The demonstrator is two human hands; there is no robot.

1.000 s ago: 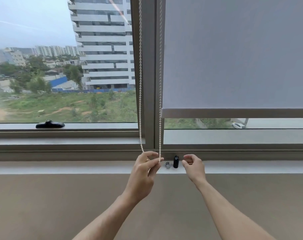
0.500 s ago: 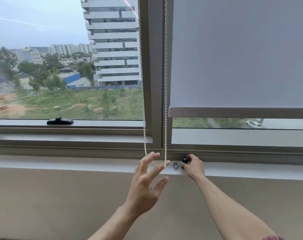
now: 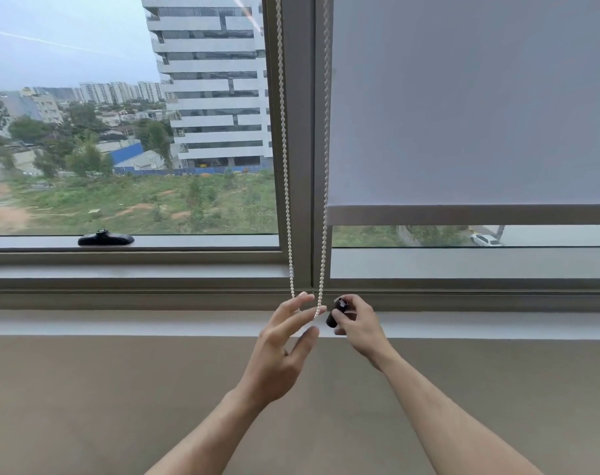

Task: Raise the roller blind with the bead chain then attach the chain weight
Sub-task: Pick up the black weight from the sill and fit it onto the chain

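**Weight in hand at the sill**

Right hand [image 3: 358,325] grips the black weight [image 3: 332,317] just above the sill [image 3: 120,322]. Left hand [image 3: 281,351], fingers spread, cradles the bead chain [image 3: 284,149] loop. Blind [image 3: 473,97] mostly down. No readable writing.

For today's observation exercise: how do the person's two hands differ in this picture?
The left hand is open with fingers spread, the bead chain hanging across its fingertips; the right hand is closed around a small black chain weight. The left hand shows its palm side; the right hand shows its back. Both are bare and raised at the window sill.
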